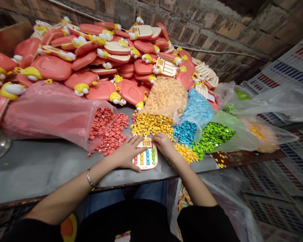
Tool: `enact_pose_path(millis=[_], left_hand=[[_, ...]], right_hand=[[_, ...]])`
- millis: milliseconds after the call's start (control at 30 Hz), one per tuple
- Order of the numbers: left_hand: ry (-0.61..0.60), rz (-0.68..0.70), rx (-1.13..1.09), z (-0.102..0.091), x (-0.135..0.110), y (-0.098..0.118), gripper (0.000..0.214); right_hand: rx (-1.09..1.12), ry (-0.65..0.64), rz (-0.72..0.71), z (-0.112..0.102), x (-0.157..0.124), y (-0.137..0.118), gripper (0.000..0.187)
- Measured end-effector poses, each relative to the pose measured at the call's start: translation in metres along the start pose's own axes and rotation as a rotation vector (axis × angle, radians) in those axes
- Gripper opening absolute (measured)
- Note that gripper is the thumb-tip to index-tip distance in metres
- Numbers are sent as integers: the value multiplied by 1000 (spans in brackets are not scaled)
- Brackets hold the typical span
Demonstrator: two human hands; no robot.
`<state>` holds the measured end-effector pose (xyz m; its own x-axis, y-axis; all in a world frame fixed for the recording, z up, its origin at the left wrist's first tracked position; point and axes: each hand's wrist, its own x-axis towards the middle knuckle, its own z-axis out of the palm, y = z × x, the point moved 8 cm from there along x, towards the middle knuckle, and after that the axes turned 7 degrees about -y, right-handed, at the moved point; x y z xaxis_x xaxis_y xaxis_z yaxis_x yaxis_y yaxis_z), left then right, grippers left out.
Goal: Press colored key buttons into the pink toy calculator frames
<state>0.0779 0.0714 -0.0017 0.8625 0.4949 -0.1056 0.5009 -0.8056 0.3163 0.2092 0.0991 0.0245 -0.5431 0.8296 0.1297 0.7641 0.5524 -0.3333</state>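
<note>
A cream toy keypad panel point(143, 164) with a red rim lies on the table in front of me. Red, yellow, blue and green buttons stand in columns on it, below a small yellow window. My left hand point(127, 153) holds its left side, thumb low and fingers across the upper left. At its upper right edge, my right hand point(164, 144) has curled fingers; whatever is between the fingertips is hidden. Loose red buttons point(113, 132) lie left of the panel. Yellow buttons point(151, 124) are just behind it, with blue buttons point(185, 132) and green buttons point(213, 136) to the right.
Red-backed toy shells point(131, 90) with yellow heads and white eyes are heaped along the brick wall point(212, 33). Clear bags point(53, 114) of buttons lie open on the grey table point(53, 168). Paler yellow buttons point(187, 153) lie near its right front edge. Slotted plastic crates point(288, 74) stand right.
</note>
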Motion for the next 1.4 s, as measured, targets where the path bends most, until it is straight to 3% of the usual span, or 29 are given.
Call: enact_pose_path(millis=[167,267,400,533,833,967,1033,1100,1200,1300,1400], left_hand=[[-20,-18,-37,0,0,0,92],[-34,-27,-57,3,0,-1,93],[-67,-25,-82,10,0,-2,98],[-83,-37,-110,15,1,-4,102],[-45,-5,-108,11,2,-1,101],[-26,-7,-88,11,1,-2,100],[-4,14,-75,9,0,-1,100],[39,33,-53,4,-1,-1,101],[112,67,-34,-6,-2,-2,107],[152,121,-40,-14,-4,1,109],[206,189,-33,-21,-7,11,109]], right_hand=[[-28,-86,2,6,6,3,21],[69,-152,24,5,14,10,14],[250,-389,126,11,34,30,10],[221,-634,182,22,49,42,12],[-41,-714,143,26,66,35,13],[0,-755,108,24,64,27,12],[81,-700,115,20,56,22,8],[196,-558,155,12,45,20,6],[421,-345,232,7,25,19,22],[633,-219,320,8,9,17,34],[738,-19,403,-3,-15,15,43]])
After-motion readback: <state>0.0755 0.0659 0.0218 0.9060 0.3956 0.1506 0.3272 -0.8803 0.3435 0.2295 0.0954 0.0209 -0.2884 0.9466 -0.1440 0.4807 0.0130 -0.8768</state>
